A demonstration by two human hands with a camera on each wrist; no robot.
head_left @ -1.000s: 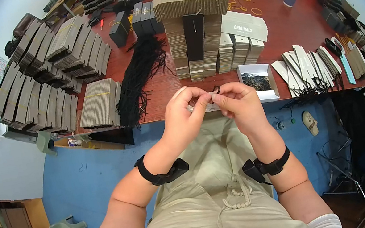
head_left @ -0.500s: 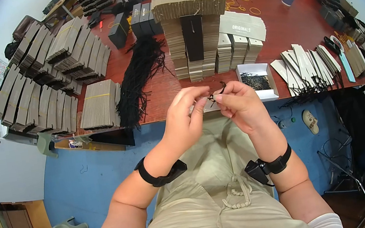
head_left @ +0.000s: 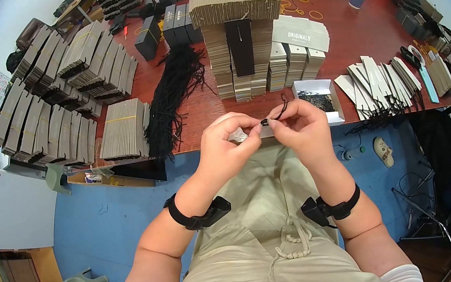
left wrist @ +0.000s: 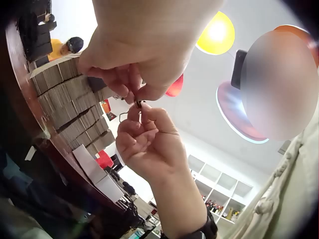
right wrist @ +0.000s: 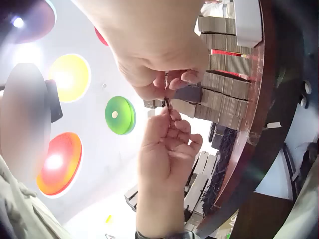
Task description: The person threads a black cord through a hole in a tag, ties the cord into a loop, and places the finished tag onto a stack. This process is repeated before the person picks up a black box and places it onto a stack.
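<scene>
At the table's front edge both hands meet fingertip to fingertip over a thin black cord (head_left: 284, 105). My left hand (head_left: 228, 144) pinches the cord between thumb and index finger. From the other side my right hand (head_left: 305, 127) pinches it too, and a loose length rises above its fingers. A small dark knot or loop (head_left: 264, 123) shows between the fingertips, mostly covered by them. In the left wrist view the right hand (left wrist: 152, 144) faces the left one with the dark piece between. The right wrist view has the left hand (right wrist: 169, 154) opposite.
Beyond the hands stands a tall stack of cardboard tags (head_left: 218, 59). Black cords (head_left: 174, 99) lie in a heap at left, near bundled tags (head_left: 122, 128). An open white box (head_left: 335, 117) sits right, beside white tags (head_left: 372, 82) and scissors (head_left: 413, 55).
Half a second ago the left fingers were lifted and spread from the cord. Now they pinch close against the right fingertips. The cord's loose length stands higher above the right hand.
</scene>
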